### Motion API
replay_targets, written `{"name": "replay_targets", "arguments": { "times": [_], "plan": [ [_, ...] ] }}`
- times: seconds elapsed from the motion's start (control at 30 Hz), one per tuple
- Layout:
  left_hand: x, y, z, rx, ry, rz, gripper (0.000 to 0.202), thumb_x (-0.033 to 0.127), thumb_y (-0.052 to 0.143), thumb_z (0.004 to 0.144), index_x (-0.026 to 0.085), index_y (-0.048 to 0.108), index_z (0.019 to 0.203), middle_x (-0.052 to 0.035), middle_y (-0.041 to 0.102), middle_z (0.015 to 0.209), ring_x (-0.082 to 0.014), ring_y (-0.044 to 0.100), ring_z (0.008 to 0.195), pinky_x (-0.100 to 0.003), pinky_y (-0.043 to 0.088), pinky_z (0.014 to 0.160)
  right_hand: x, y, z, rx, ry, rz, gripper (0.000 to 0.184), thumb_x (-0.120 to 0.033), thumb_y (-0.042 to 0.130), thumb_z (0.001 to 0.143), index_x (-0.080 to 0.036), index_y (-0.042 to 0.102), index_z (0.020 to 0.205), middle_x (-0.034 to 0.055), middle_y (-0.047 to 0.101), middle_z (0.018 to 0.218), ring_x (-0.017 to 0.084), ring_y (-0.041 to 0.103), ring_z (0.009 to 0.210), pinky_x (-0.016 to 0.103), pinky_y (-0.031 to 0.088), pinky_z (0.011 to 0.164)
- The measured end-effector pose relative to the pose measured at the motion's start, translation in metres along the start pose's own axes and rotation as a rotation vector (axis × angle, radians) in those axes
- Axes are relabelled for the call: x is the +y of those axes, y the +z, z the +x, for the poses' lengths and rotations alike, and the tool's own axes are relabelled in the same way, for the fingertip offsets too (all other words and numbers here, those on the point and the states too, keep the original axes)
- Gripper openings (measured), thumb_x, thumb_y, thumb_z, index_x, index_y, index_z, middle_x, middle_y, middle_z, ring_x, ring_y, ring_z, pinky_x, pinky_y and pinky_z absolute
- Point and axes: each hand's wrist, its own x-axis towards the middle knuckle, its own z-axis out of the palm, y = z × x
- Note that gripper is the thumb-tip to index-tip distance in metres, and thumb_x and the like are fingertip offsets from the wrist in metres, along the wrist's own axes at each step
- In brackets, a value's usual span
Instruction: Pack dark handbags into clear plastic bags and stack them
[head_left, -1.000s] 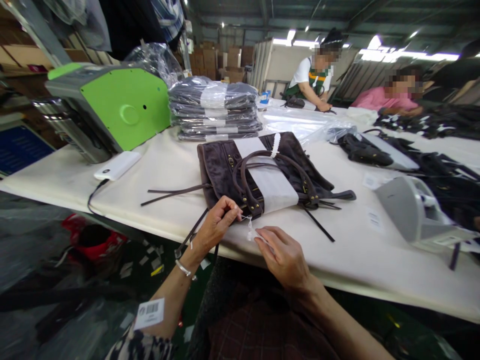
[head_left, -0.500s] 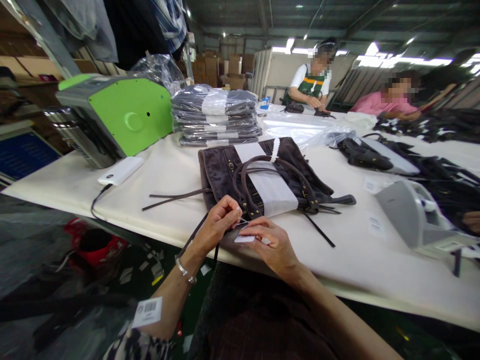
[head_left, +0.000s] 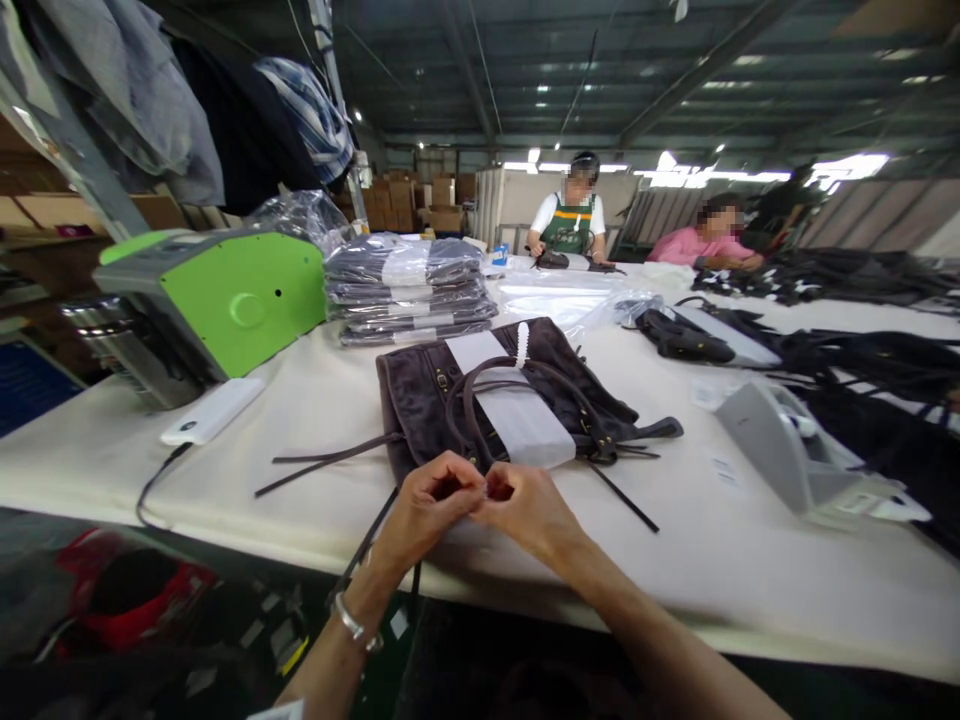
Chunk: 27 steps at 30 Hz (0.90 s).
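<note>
A dark brown suede-like handbag [head_left: 409, 385] lies flat on the table, with a white paper band [head_left: 525, 420] wrapped round it and its handles. Just at its near edge, my left hand [head_left: 435, 505] and my right hand [head_left: 529, 510] meet fingertip to fingertip. Both are closed in a pinch. Only a tiny pale bit of thin string [head_left: 484, 490] shows between the fingertips; the rest of what they hold is hidden. White wavy trim [head_left: 523, 343] wraps a spot on the handle, and dark straps [head_left: 330, 460] stretch out on the left.
Plastic-wrapped bags [head_left: 409, 285] are stacked behind the handbag. A green and grey machine [head_left: 240, 295], a steel flask [head_left: 124, 345] and a white power bank [head_left: 212, 410] stand left. A grey dispenser [head_left: 780, 450] and more dark bags [head_left: 862, 360] lie right. Two people [head_left: 568, 225] work across the table.
My hands have come together; the white tag that was in my right fingers is now out of sight. The view has tilted up and shifted right. The handbag stays on the table.
</note>
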Motion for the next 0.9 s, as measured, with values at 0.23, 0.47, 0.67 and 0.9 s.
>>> {"name": "replay_targets", "arguments": {
  "times": [0.23, 0.47, 0.67, 0.9],
  "plan": [
    [0.013, 0.003, 0.001, -0.138, 0.615, 0.535, 0.013, 0.015, 0.057, 0.093, 0.022, 0.068, 0.095, -0.0021, 0.073, 0.084, -0.0136, 0.062, 0.074, -0.026, 0.046, 0.069, 0.015, 0.013, 0.003, 0.050, 0.190, 0.549, 0.017, -0.030, 0.069, 0.062, -0.018, 0.057, 0.064, -0.0055, 0.053, 0.053, 0.009, 0.045, 0.044, 0.022, 0.036, 0.042],
    [-0.020, 0.013, -0.020, 0.158, 0.435, 0.577, 0.023, 0.017, 0.060, 0.091, 0.025, 0.060, 0.113, -0.0003, 0.070, 0.087, -0.0134, 0.067, 0.074, -0.024, 0.053, 0.067, 0.022, 0.025, -0.003, 0.157, 0.157, 0.766, 0.020, -0.034, 0.070, 0.067, -0.018, 0.058, 0.070, -0.0039, 0.057, 0.055, 0.010, 0.050, 0.047, 0.021, 0.038, 0.042],
    [-0.011, 0.020, -0.013, 0.289, 0.056, 0.297, 0.032, 0.031, 0.066, 0.086, 0.023, 0.060, 0.117, -0.0054, 0.067, 0.108, -0.0126, 0.066, 0.068, -0.025, 0.055, 0.059, 0.023, 0.017, -0.013, 0.085, 0.035, 0.796, 0.024, -0.029, 0.076, 0.065, -0.017, 0.062, 0.081, -0.0015, 0.064, 0.073, 0.013, 0.059, 0.065, 0.025, 0.052, 0.061],
    [0.042, -0.007, -0.010, 0.675, 0.175, 0.262, 0.012, 0.031, 0.066, 0.087, 0.021, 0.070, 0.092, 0.0003, 0.067, 0.084, -0.0139, 0.061, 0.079, -0.026, 0.050, 0.076, 0.029, -0.026, -0.027, 0.250, 0.002, 0.719, 0.030, -0.028, 0.068, 0.073, -0.018, 0.065, 0.102, 0.0052, 0.068, 0.099, 0.016, 0.063, 0.076, 0.027, 0.054, 0.062]
  ]
}}
